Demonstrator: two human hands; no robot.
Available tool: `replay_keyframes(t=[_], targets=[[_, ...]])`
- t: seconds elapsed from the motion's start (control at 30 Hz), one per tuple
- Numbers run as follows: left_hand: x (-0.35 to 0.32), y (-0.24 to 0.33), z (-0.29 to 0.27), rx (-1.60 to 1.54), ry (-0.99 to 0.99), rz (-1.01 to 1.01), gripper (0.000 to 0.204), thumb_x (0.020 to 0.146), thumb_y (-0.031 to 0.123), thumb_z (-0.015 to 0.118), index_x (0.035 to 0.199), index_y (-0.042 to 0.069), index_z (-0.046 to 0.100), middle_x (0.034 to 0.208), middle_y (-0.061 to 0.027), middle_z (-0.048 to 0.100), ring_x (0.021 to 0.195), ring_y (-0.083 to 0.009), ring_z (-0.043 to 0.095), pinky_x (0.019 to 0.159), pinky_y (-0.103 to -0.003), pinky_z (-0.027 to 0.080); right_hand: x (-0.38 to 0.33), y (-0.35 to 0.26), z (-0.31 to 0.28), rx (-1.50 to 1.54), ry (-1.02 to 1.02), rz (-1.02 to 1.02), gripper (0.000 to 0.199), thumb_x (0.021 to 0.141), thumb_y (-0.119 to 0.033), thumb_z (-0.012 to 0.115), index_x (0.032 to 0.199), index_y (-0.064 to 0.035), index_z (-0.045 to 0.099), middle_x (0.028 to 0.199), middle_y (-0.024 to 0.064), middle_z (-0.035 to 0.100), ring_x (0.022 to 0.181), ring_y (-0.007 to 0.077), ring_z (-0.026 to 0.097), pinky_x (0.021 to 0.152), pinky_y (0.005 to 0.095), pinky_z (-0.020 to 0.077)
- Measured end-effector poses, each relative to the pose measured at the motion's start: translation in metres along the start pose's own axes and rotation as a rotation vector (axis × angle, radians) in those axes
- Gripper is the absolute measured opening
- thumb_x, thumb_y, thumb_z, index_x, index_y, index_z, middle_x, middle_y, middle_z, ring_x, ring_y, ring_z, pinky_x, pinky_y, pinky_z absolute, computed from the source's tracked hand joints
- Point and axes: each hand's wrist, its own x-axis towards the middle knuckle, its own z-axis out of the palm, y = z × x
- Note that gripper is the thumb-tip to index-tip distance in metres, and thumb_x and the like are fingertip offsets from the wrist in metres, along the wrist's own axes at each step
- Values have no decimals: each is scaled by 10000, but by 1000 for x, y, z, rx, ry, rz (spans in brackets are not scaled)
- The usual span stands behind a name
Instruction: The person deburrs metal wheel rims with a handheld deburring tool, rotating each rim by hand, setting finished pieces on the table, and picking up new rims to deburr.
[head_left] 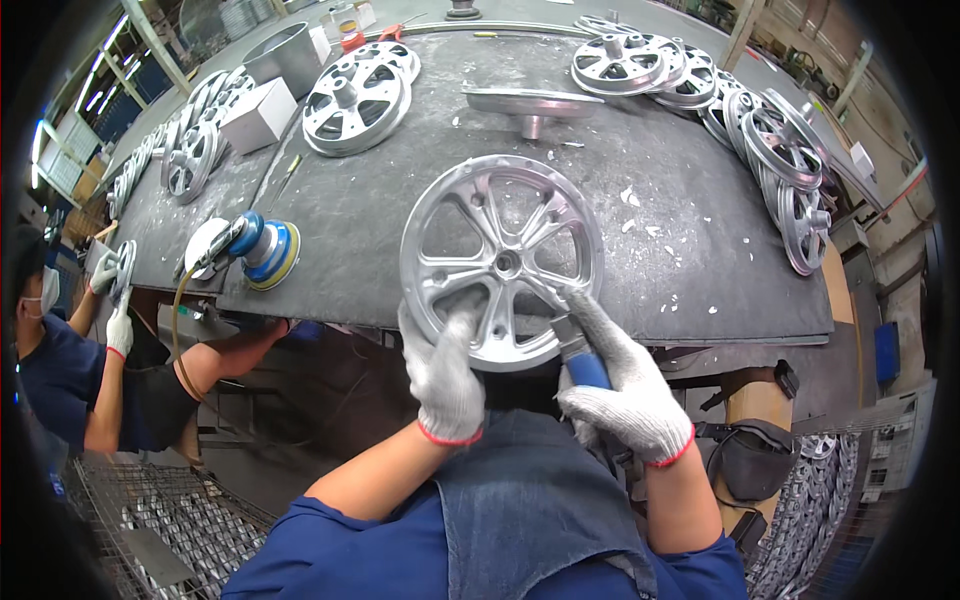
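At the centre of the frame, a round silver spoked cast-metal wheel point(502, 262) is gripped at its lower rim by the left hand point(445, 375); a blue-handled tool point(578, 358) is clasped by the right hand point(625, 390). Many similar wheels point(780, 160) are stacked at upper right.

A silver spoked cast wheel point(502, 262) lies flat at centre frame; a blue-handled tool point(578, 357) touches its lower-right rim.

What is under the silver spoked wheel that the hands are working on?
The wheel lies flat on a dark grey worktable, its near rim overhanging the edge. Table shows through the spokes; under its hub and rim is hidden.
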Motion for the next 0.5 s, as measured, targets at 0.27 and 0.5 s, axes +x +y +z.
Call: replay_keyframes(t=[0.27,0.5], targets=[[93,53,-10,-58,-244,-22,545,1150,410,544,1470,-29,582,1337,-182,705,1221,-307,739,987,-399,656,24,-7,-5,-752,185,-368,915,899,-326,880,1686,-76,487,1531,261,675,1450,391,647,1203,411,507],[88,76,2,107,-473,-327,491,999,120,587,1460,-50,597,1227,-137,721,1018,-180,741,863,-301,636,40,-14,7,-977,243,-253,702,1047,-291,698,1699,-167,469,1333,284,741,1236,488,710,1049,531,569]])
